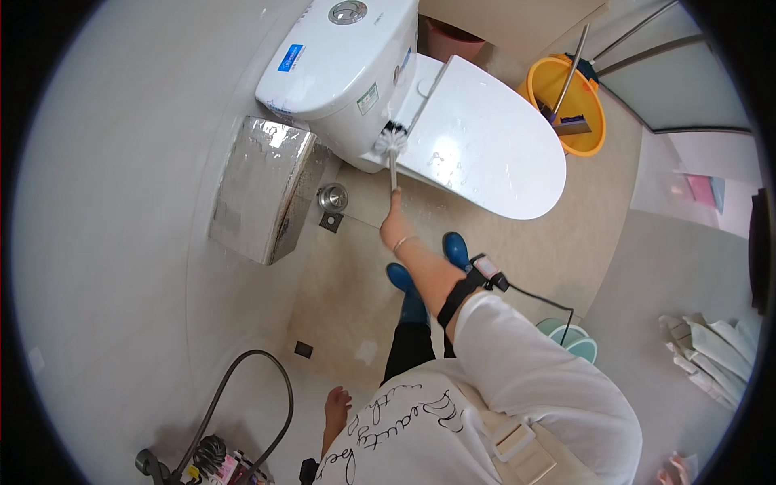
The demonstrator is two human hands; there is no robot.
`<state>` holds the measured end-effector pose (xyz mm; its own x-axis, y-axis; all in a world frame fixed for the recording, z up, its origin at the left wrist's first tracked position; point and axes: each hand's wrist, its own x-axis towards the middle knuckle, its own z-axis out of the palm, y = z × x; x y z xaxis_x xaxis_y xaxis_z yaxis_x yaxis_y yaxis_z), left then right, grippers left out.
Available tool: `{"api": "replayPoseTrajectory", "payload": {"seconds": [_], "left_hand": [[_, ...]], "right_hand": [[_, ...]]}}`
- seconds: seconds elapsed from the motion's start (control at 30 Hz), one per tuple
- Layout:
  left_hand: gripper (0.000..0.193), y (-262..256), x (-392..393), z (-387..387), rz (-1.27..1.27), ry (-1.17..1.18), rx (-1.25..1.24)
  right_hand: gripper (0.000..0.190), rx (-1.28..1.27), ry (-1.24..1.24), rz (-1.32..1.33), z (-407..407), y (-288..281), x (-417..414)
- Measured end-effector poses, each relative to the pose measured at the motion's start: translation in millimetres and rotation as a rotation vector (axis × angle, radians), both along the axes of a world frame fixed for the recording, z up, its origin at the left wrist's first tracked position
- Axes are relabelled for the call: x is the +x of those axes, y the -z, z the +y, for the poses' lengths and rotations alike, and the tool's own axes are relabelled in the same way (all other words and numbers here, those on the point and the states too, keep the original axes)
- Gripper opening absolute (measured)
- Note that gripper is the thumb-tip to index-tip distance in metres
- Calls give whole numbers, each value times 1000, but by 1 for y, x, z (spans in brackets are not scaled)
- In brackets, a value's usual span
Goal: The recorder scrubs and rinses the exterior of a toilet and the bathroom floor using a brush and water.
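My right hand (pixel 396 227) grips the handle of a toilet brush (pixel 393 170). Its white bristle head (pixel 390 140) is at the near side of the white toilet, by the joint between the tank (pixel 339 79) and the seat. The toilet lid (pixel 485 139) is down, and water drops lie on it. My left hand (pixel 337 405) hangs low beside my body, its fingers loosely bent and nothing seen in it.
A wet metal bin-like box (pixel 260 188) stands left of the toilet, near a floor drain (pixel 331 222) and a round metal piece (pixel 333 197). At the right is a yellow bucket (pixel 533 82) with cleaning tools. A hose (pixel 290 388) loops at lower left; small green buckets (pixel 582 348) stand at right.
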<state>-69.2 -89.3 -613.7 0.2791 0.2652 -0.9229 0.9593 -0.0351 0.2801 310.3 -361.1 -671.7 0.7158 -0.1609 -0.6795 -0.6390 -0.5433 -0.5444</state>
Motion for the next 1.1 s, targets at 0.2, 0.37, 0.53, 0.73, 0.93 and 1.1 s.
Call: {"api": "replayPoseTrajectory", "payload": {"seconds": [0.2,0.37,0.53,0.73,0.93,1.1], "left_hand": [[39,-8,-1,-18,30,-110,74],[41,-11,-20,-44,71,-39,85],[40,-19,5,-102,46,39,141],[40,-9,-23,-171,34,11,131],[41,-30,-20,-223,-2,164,129],[43,-20,-60,-192,-42,69,107]], "right_hand": [[55,-77,-201,-202,-66,-11,-5],[48,-73,-365,-144,-122,-36,-39],[44,-221,-370,-332,-229,4,-62],[39,-36,-239,-359,-237,-38,-15],[42,462,35,-72,-164,-89,39],[44,628,189,29,-137,-101,23]]}}
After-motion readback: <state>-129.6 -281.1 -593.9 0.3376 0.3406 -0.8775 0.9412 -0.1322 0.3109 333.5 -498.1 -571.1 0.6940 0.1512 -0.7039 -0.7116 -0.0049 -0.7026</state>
